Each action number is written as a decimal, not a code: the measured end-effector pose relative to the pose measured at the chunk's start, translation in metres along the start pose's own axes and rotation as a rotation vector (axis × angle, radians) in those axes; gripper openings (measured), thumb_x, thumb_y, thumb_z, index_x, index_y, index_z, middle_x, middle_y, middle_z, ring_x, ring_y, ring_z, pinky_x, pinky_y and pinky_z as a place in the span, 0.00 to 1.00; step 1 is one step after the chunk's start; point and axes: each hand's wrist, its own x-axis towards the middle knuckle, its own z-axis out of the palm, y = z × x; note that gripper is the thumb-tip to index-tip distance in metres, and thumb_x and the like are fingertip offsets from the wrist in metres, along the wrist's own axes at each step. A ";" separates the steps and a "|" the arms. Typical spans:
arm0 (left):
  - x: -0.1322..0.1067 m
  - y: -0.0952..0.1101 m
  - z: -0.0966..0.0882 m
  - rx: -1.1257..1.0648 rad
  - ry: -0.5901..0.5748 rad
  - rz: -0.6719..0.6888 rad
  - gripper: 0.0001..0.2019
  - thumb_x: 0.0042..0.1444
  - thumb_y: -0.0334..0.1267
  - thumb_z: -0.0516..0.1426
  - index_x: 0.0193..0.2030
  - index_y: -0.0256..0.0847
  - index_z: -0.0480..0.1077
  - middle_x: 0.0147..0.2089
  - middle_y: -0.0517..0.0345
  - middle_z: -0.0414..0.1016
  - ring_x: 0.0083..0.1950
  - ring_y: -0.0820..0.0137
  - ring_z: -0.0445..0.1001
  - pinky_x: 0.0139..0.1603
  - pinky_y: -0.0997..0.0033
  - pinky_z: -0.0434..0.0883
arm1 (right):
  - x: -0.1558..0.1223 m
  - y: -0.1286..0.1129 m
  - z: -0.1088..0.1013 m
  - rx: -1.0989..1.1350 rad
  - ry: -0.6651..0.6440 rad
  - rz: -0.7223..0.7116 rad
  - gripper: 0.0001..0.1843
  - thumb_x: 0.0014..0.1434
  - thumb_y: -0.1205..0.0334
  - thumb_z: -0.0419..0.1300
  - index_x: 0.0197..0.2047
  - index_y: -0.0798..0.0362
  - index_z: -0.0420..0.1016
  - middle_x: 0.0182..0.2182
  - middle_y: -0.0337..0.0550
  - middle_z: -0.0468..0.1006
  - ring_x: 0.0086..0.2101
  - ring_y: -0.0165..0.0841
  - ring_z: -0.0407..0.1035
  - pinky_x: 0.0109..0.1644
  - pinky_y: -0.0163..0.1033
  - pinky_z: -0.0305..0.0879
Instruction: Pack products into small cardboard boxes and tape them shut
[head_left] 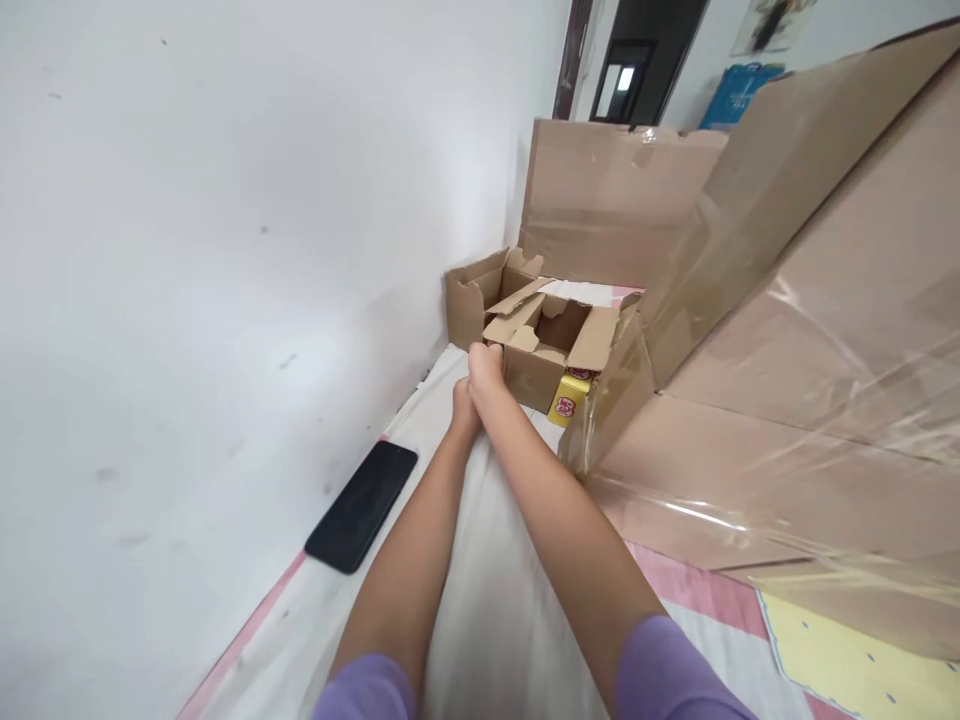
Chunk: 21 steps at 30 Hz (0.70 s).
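Note:
My right hand (486, 366) is closed in a fist at the near left corner of a small open cardboard box (531, 378). Just below and to its left, my left hand (464, 403) is also closed, and the two hands touch. A small dark bit shows at the top of the right fist, but what the fingers hold is hidden. Beside the small box, on its right, stands a yellow packet (568, 398) with a red printed emblem. Another open cardboard box (466, 303) sits behind the hands, close against the wall.
A black phone (362, 506) lies on the pale sheet (495, 600) along the white wall (225, 250). Large taped cardboard (810, 400) rises on the right. An upright cardboard panel (615, 200) stands at the back. A yellow patterned cloth (847, 655) lies lower right.

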 end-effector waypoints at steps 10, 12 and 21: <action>0.070 0.024 0.002 0.039 0.384 0.205 0.21 0.62 0.36 0.56 0.61 0.38 0.63 0.64 0.36 0.70 0.67 0.62 0.70 0.67 0.57 0.66 | 0.001 0.002 -0.009 0.048 0.090 0.187 0.35 0.55 0.67 0.55 0.67 0.62 0.59 0.65 0.69 0.66 0.68 0.55 0.55 0.70 0.60 0.51; 0.088 0.030 0.012 0.040 0.378 0.250 0.22 0.61 0.35 0.56 0.63 0.38 0.62 0.66 0.35 0.68 0.68 0.61 0.68 0.67 0.57 0.67 | 0.000 0.011 -0.009 0.060 0.073 0.199 0.35 0.56 0.65 0.56 0.67 0.61 0.59 0.64 0.69 0.67 0.68 0.56 0.56 0.70 0.60 0.52; 0.134 0.079 0.010 0.513 0.176 0.673 0.14 0.53 0.25 0.56 0.44 0.44 0.74 0.72 0.50 0.60 0.74 0.56 0.58 0.73 0.47 0.60 | -0.009 0.047 0.004 0.020 0.088 0.087 0.40 0.56 0.67 0.55 0.70 0.67 0.52 0.69 0.69 0.59 0.70 0.50 0.53 0.73 0.54 0.49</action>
